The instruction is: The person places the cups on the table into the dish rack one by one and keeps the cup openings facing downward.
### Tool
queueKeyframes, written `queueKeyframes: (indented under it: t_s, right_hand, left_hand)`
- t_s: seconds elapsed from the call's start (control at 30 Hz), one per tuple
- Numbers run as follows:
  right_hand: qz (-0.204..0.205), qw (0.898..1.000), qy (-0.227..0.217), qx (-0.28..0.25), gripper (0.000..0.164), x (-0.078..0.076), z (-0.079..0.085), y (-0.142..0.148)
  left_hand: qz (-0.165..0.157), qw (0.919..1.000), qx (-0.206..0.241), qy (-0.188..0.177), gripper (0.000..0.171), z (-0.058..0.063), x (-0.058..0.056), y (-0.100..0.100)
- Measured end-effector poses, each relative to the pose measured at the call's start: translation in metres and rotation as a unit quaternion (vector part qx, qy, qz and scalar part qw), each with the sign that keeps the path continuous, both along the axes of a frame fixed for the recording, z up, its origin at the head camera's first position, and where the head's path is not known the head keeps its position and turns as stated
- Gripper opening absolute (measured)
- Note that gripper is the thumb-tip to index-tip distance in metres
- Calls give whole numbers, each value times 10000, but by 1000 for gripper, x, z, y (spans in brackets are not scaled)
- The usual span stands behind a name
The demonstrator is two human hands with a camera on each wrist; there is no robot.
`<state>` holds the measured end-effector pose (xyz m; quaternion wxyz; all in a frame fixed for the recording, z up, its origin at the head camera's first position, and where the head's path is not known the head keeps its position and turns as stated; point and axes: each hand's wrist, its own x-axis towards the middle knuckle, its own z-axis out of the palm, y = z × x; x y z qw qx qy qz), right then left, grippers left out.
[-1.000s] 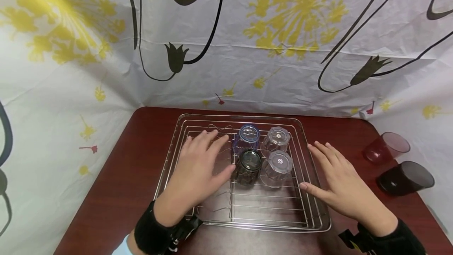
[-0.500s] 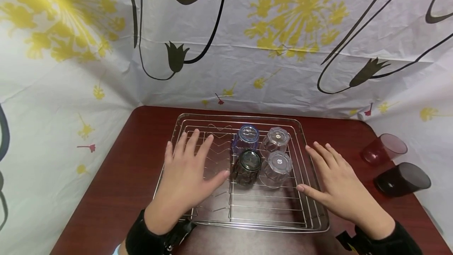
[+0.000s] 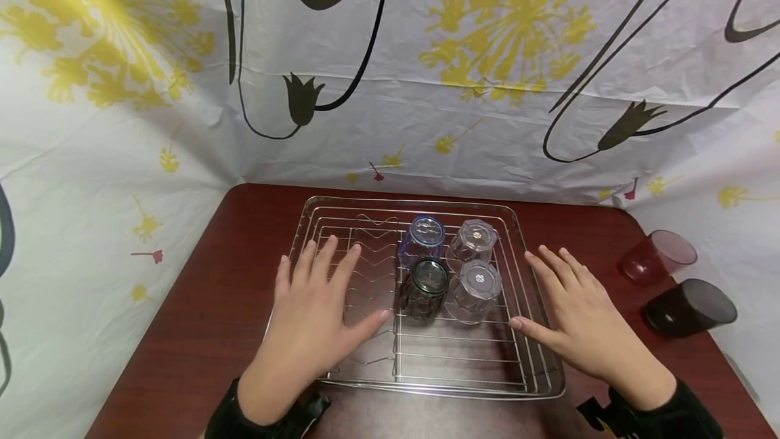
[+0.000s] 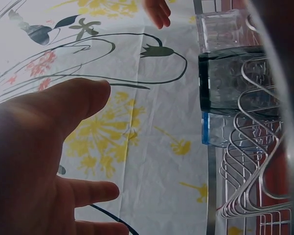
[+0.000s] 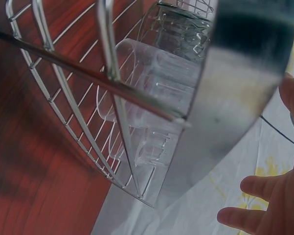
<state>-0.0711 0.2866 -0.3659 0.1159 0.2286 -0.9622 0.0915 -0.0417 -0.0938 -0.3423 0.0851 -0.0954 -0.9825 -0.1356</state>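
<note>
A wire dish rack stands on the table with glasses turned upside down on it. They are a blue glass, a dark green glass and two clear glasses. My left hand hovers over the rack's left part, fingers spread and the thumb pointing toward the dark green glass. Over the rack's right rim is my right hand, its fingers extended and apart. Neither hand holds anything. In the left wrist view the spread thumb and fingers show beside the rack.
A red tumbler and a black tumbler stand at the table's right side. Wavy wire dividers run along the rack's left part. A patterned white cloth hangs behind and beside the reddish-brown table.
My left hand has drawn back to the left and toward me, away from the glasses. The right hand has barely moved. The glasses stay where they were.
</note>
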Motion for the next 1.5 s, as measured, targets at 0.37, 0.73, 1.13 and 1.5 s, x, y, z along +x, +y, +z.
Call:
queueKeyframes:
  t_s: [0.37,0.73,1.13,1.5]
  right_hand:
    - [-55,10000,-24,-36,95,-1,0,2]
    - [-161,9998,-131,-64,96,-5,-4,14]
    - [-416,9990,-172,-51,93,-9,-10,34]
    - [-806,9962,-303,140,96,-15,-19,59]
  left_hand:
    - [-79,9998,39,154,95,-15,9,-2]
    - [-40,9998,-110,151,97,-22,11,-1]
    - [-53,9999,-93,72,96,-25,12,-1]
    - [-92,9999,-73,104,95,-27,13,-2]
